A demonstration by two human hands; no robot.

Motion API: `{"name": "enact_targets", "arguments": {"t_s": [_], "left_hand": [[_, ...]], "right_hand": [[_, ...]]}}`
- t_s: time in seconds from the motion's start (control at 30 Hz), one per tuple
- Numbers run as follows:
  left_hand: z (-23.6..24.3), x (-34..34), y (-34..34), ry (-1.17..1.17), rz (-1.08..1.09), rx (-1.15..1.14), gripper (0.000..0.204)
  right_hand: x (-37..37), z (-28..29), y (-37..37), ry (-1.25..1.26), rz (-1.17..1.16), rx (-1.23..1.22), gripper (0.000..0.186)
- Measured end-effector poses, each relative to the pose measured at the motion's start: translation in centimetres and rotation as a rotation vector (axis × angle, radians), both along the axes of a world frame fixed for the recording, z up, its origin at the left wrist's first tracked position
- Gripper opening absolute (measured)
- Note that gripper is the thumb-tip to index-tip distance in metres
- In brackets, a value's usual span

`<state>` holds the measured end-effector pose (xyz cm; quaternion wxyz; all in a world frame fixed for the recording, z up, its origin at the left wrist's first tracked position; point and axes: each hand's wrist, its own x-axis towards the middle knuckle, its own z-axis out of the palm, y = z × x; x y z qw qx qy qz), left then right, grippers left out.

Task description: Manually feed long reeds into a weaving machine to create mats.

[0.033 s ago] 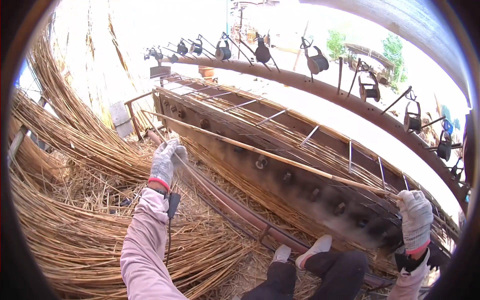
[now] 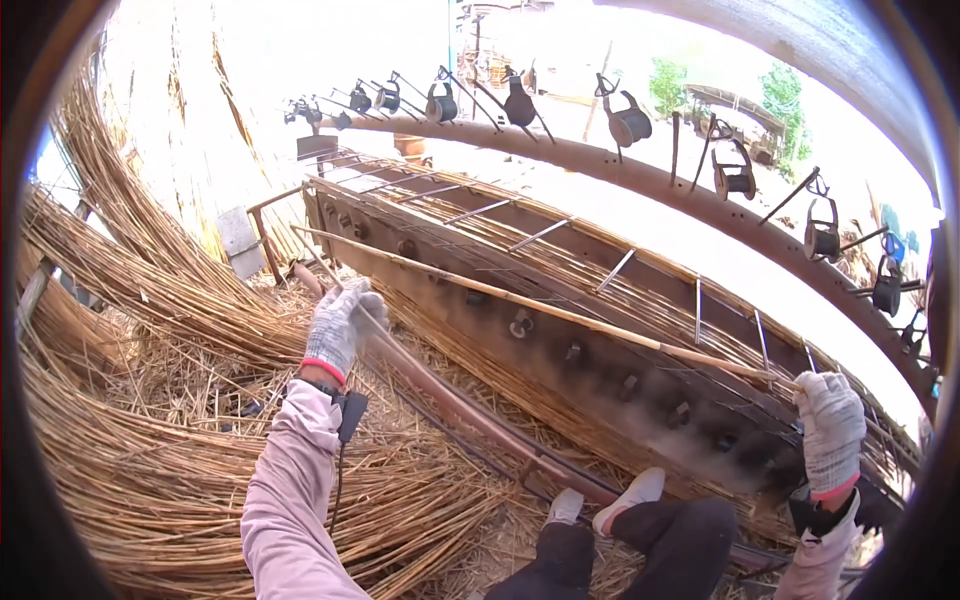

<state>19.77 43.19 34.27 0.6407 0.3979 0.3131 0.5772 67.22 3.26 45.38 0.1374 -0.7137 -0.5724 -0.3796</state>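
Your left hand [image 2: 343, 322] curls its fingers around a thin stalk [image 2: 317, 259], left of the metal trough [image 2: 600, 367]; your right hand [image 2: 832, 420] is closed on one end of a long reed [image 2: 660, 346] slanting across the trough's near side. Reed bundles [image 2: 150, 470] lie left of the trough; wire spools [image 2: 630, 127] line a curved pipe [image 2: 575, 152] beyond it.

Open-air workshop, long metal frame [image 2: 600, 368], row of spools [image 2: 630, 127], heaped dry stalks [image 2: 200, 480], straw-littered ground [image 2: 190, 385]
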Motion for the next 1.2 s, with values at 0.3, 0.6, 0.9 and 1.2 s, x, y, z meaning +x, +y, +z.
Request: {"name": "enact_targets", "arguments": {"t_s": [0.3,0.6,0.9,1.2], "left_hand": [[8.7,24.3,1.0,0.150,-0.346,0.025,0.036],[0.0,22.4,-5.4,0.243,-0.556,0.125,0.031],[-15.4,20.9,-22.9,0.429,-0.970,-0.045,0.029],[-19.3,21.9,-36.2,1.465,-1.132,1.073,0.039]], "right_hand": [[4.6,0.3,7.2,0.109,0.059,0.213,0.038],[-6.4,-10.6,-4.2,0.300,0.232,-0.203,0.037],[-6.1,-15.4,-9.4,0.384,0.131,-0.331,0.033],[-5.5,-17.2,-12.8,0.485,0.011,-0.362,0.058]]}}
